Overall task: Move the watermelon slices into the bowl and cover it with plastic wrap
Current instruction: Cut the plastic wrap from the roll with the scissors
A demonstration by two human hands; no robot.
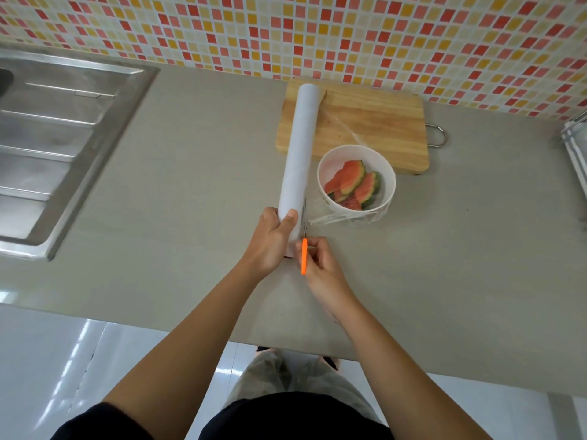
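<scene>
A white bowl (pixel 389 188) stands on the grey counter and holds several watermelon slices (pixel 351 182). A clear sheet of plastic wrap (pixel 346 219) stretches over the bowl and bunches at its near side, running back to the long white roll (pixel 300 147). My left hand (pixel 270 241) grips the near end of the roll, which lies across the counter and the cutting board's left edge. My right hand (pixel 317 260) holds an orange-handled knife (pixel 304 255), its thin blade pointing up along the roll's right side where the sheet leaves it.
A wooden cutting board (pixel 374 122) with a metal loop lies behind the bowl against the tiled wall. A steel sink with a drainboard (pixel 63 138) fills the left. A rack's edge (pixel 575 147) shows at far right. The counter's front edge (pixel 222 331) is close below my arms.
</scene>
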